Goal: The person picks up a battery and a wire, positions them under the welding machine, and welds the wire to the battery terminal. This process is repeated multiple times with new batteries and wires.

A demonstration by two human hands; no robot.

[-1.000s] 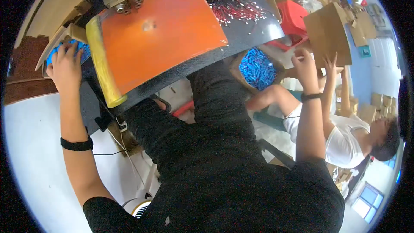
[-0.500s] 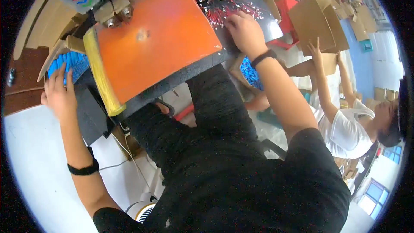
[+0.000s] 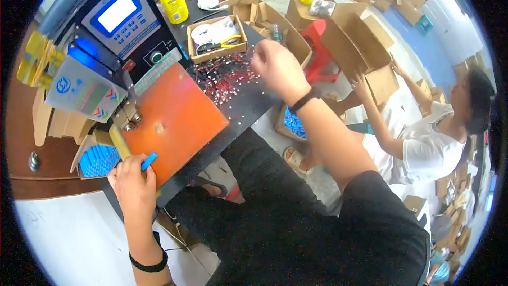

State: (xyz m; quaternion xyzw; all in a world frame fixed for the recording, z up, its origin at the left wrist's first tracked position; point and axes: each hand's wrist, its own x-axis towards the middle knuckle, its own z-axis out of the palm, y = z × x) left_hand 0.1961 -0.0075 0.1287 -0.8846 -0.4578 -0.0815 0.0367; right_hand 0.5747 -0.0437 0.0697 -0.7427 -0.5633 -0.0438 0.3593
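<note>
My left hand (image 3: 133, 180) is closed around a blue cylindrical battery cell (image 3: 149, 161), whose end sticks out over the near left edge of an orange mat (image 3: 177, 122). Beside that hand stands a cardboard box of blue cells (image 3: 99, 160). My right hand (image 3: 278, 66) is raised above the table's right side with its fingers curled together; I cannot make out what is in them. Below and left of it lies a heap of red and black wires with white ends (image 3: 219, 79). The two electrode heads of a spot-welding machine (image 3: 129, 117) hang over the mat's left edge.
The machine's control box (image 3: 124, 18) with a lit screen stands at the back. A small carton with yellow-handled pliers (image 3: 230, 41) and a yellow bottle (image 3: 173, 4) are behind the wires. At right, another person (image 3: 434, 132) handles a cardboard box (image 3: 365, 47), near a red stool (image 3: 320, 53).
My left hand has come from the box of cells to the mat with a blue cell. My right hand has lifted off the wire heap. The view has shifted.
</note>
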